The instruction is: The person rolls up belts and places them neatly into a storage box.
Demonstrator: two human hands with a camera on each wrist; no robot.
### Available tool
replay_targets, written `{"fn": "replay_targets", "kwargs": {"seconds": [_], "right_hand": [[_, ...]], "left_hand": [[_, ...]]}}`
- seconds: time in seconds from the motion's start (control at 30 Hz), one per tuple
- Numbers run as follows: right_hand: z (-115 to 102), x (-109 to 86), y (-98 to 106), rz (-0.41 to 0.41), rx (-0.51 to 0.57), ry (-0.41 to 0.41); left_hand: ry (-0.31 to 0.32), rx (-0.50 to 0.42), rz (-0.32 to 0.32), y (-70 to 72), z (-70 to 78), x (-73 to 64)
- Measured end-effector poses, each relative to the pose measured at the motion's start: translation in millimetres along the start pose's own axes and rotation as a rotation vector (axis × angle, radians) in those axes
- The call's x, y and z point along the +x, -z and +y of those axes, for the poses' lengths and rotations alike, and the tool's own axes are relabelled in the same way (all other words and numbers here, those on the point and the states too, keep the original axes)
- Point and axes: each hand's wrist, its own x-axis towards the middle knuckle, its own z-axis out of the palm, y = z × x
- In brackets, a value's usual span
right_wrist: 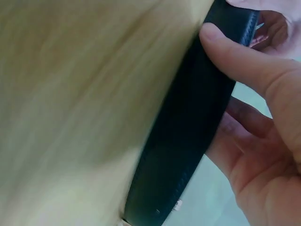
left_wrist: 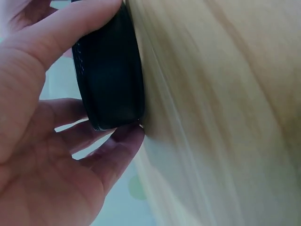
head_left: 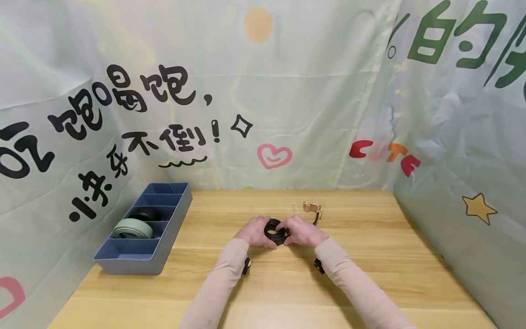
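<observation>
A black belt [head_left: 271, 236] with stitched edges stands on its edge on the table, wound into a coil. My left hand [head_left: 255, 231] curls round the coil's left side, thumb on the near face and fingers behind, as the left wrist view shows. On the other side my right hand [head_left: 303, 231] pinches the belt, its thumb pressing the strap [right_wrist: 183, 122] in the right wrist view. From the coil a loose end runs to the right and back, ending in a gold-coloured buckle [head_left: 312, 207]. Part of that end is hidden behind the right hand.
At the left of the wooden table [head_left: 357, 283] stands a blue-grey divided box [head_left: 168, 246]. A rolled light green belt [head_left: 133, 228] and a rolled black belt [head_left: 144, 214] lie in separate compartments. Printed cloth [head_left: 320, 114] hangs round the back and sides.
</observation>
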Motion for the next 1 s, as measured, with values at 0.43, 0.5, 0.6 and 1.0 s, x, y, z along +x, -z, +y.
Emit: {"fn": "replay_targets", "kwargs": {"seconds": [0.43,0.5,0.6,1.0], "right_hand": [[2.3,-2.5,8.1,-0.078,0.039,0.026],[2.4,-2.3,8.0,-0.069,0.038,0.04],[0.8,-1.3,5.2,-0.021,0.019,0.062],[-13.6,-0.9,-1.0,-0.025,0.006,-0.007]], "left_hand": [[-0.025,-0.018,-0.026,4.3,6.3,-1.6],[-0.035,-0.013,-0.036,5.4,6.6,-1.9],[-0.018,-0.027,-0.019,5.5,8.9,-3.7],[0.026,-0.043,0.022,-1.4,11.8,-8.7]]}}
